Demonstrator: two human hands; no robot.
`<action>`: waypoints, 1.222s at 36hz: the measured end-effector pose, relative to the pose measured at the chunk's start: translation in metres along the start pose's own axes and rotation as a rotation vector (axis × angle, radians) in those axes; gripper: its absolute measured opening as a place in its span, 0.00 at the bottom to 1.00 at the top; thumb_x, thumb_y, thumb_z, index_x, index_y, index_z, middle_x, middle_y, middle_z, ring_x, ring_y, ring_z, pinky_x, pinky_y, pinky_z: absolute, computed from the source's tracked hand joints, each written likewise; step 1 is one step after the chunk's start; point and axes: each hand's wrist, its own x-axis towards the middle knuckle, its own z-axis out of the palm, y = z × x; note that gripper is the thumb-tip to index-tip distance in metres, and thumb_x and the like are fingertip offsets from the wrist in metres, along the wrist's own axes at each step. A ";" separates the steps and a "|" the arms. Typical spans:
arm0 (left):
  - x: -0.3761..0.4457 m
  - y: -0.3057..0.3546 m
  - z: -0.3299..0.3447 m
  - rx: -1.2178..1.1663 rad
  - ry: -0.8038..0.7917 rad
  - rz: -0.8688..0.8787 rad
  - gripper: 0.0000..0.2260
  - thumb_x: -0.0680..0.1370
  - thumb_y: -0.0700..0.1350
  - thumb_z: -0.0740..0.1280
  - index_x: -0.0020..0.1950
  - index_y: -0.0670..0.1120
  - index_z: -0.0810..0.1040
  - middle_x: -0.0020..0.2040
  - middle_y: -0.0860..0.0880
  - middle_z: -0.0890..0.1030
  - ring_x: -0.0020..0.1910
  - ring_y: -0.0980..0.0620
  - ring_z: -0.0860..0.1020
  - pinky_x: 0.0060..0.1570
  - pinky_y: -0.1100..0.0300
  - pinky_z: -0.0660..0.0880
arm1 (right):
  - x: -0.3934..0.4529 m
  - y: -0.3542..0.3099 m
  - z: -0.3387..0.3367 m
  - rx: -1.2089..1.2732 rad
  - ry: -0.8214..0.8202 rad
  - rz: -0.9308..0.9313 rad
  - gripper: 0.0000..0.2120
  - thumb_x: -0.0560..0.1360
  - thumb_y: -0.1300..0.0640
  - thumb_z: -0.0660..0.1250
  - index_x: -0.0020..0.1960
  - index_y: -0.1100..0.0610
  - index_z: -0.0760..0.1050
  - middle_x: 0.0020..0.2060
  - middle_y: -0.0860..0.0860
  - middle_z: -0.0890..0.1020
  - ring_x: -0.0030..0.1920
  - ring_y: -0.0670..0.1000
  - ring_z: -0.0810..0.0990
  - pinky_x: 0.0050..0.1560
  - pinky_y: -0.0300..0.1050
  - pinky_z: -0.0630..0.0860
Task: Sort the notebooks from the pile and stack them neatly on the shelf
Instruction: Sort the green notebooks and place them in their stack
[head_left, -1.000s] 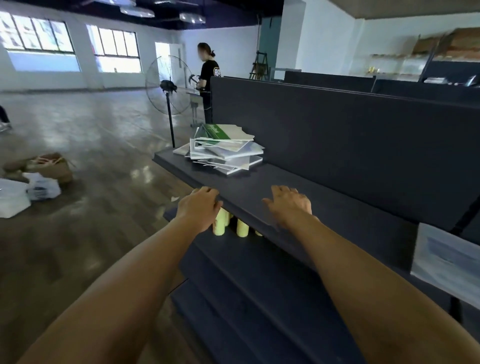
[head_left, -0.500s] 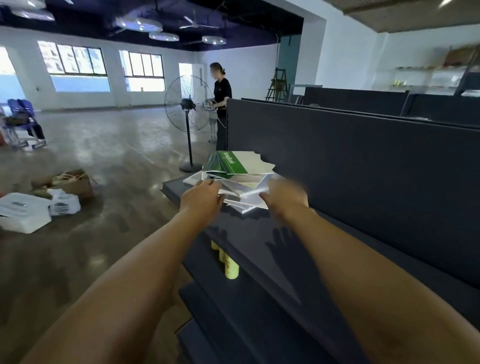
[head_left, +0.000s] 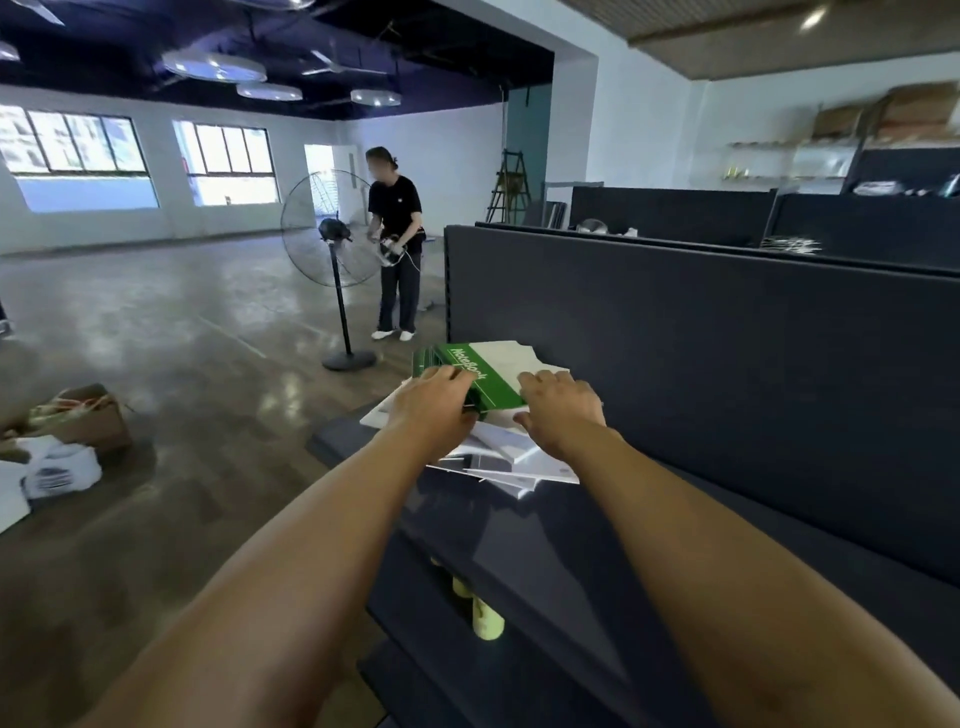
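Note:
A loose pile of white notebooks (head_left: 519, 460) lies askew at the far left end of the dark shelf (head_left: 545, 551). On top sits a green-and-white notebook (head_left: 493, 384) marked "NoteBook". My left hand (head_left: 434, 402) grips its near left edge, fingers curled over the green band. My right hand (head_left: 563, 410) holds its near right corner, fingers on the white cover and thumb at the edge. Both forearms reach forward over the shelf.
The shelf's tall dark back panel (head_left: 727, 374) stands right of the pile. Yellow-green bottles (head_left: 487, 621) stand on the lower shelf. On the floor beyond stand a pedestal fan (head_left: 332, 239) and a person (head_left: 397, 239). A cardboard box (head_left: 91, 415) and white bags (head_left: 57, 470) lie left.
Both hands moved forward from the shelf's front edge to the pile and took hold of the top green notebook. The view came closer to the pile.

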 end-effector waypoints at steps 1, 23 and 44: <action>0.002 -0.002 0.002 -0.007 0.000 0.022 0.23 0.78 0.52 0.64 0.72 0.50 0.66 0.69 0.49 0.71 0.68 0.47 0.68 0.63 0.51 0.67 | 0.003 -0.001 0.001 -0.007 0.003 -0.005 0.21 0.80 0.45 0.59 0.68 0.55 0.63 0.63 0.54 0.72 0.62 0.56 0.70 0.57 0.51 0.69; -0.008 -0.004 0.004 -0.023 0.078 0.040 0.21 0.78 0.54 0.65 0.68 0.48 0.69 0.65 0.48 0.73 0.66 0.47 0.70 0.59 0.52 0.70 | -0.006 -0.004 0.000 -0.187 0.236 -0.278 0.10 0.76 0.60 0.56 0.51 0.57 0.76 0.48 0.54 0.80 0.50 0.56 0.77 0.51 0.46 0.66; -0.049 0.013 -0.006 0.006 0.025 -0.079 0.31 0.75 0.47 0.69 0.76 0.50 0.60 0.72 0.49 0.67 0.71 0.46 0.65 0.61 0.49 0.71 | -0.054 0.011 0.003 -0.219 0.095 -0.207 0.32 0.79 0.65 0.54 0.78 0.51 0.46 0.56 0.57 0.73 0.49 0.56 0.77 0.34 0.47 0.66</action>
